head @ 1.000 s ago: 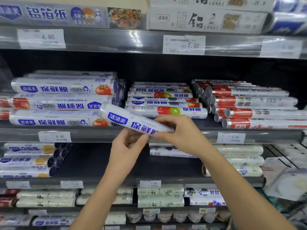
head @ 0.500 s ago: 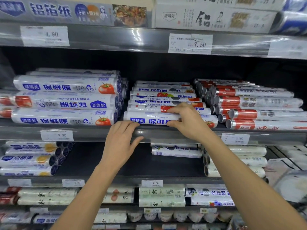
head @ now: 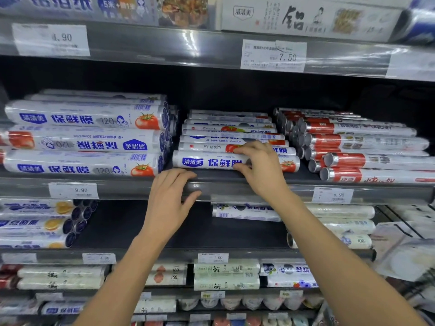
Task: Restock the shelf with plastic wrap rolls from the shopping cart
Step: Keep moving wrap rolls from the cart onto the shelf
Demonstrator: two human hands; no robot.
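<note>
Front plastic wrap roll in pinch of right hand; left hand flat on shelf edge

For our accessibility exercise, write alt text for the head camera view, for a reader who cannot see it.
A person's right hand grips a plastic wrap roll lying at the front of a shop shelf, while the left hand rests on the shelf's front edge. Stacked rolls lie on both sides.

Clearance check, middle shelf.
I see open dark room above the middle stack; large rolls left, red-label rolls right, front roll block lower access.
</note>
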